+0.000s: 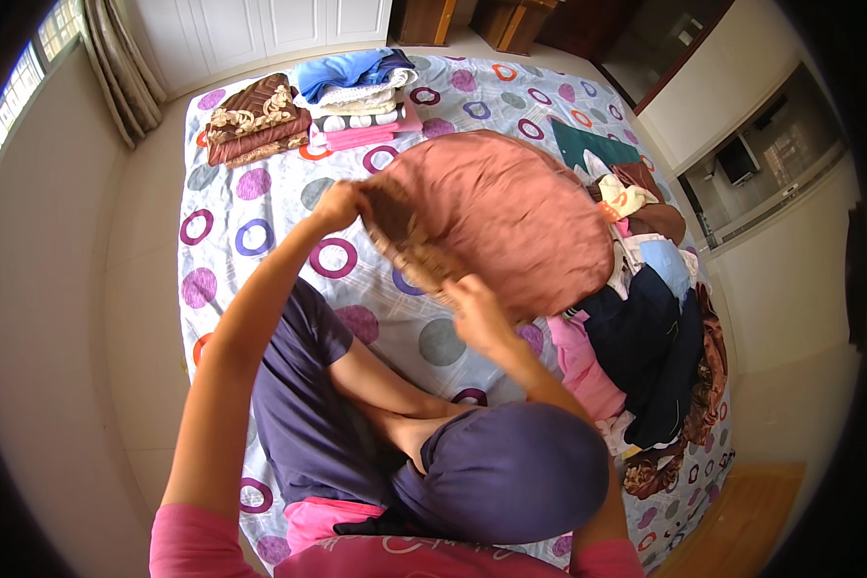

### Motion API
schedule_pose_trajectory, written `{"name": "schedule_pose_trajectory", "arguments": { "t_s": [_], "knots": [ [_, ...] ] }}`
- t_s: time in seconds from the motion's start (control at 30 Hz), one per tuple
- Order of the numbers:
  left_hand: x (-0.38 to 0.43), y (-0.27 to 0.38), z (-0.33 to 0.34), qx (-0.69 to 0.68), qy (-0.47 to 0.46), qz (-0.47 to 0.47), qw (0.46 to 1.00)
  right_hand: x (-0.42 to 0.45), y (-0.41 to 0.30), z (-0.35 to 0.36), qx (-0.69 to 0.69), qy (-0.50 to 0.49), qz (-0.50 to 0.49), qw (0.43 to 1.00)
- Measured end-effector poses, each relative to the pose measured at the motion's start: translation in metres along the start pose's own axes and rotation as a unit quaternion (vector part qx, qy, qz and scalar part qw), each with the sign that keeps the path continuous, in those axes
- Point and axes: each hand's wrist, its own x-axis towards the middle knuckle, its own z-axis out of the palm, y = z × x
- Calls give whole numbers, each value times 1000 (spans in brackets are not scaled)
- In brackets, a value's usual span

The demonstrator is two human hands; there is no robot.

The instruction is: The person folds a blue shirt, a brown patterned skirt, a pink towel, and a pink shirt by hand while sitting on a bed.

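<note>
Between my hands hangs a brown fabric cover, its plain reddish-brown side billowing out over the bed. The near edge shows a darker patterned fabric and looks slightly blurred. My left hand grips one corner of that edge. Further along the same edge, my right hand pinches the cloth, lower and nearer to me. Beneath the cover lies a bedsheet printed with coloured rings and dots. I sit cross-legged on it, and my knees are in dark trousers.
Folded brown quilted covers are stacked at the far left, beside a pile of folded clothes. A loose heap of clothes spreads along the right side, with a dark green cloth behind it. White cabinets stand beyond the bed.
</note>
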Motion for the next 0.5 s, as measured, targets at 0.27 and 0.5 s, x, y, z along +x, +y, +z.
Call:
{"name": "schedule_pose_trajectory", "arguments": {
  "t_s": [0.27,0.5],
  "knots": [
    [-45,-41,3,-154,74,-284,944,28,-34,87,64,-71,1,995],
    [-64,-61,-49,-505,76,-457,728,71,-69,138,187,-37,-16,981]
  ]
}}
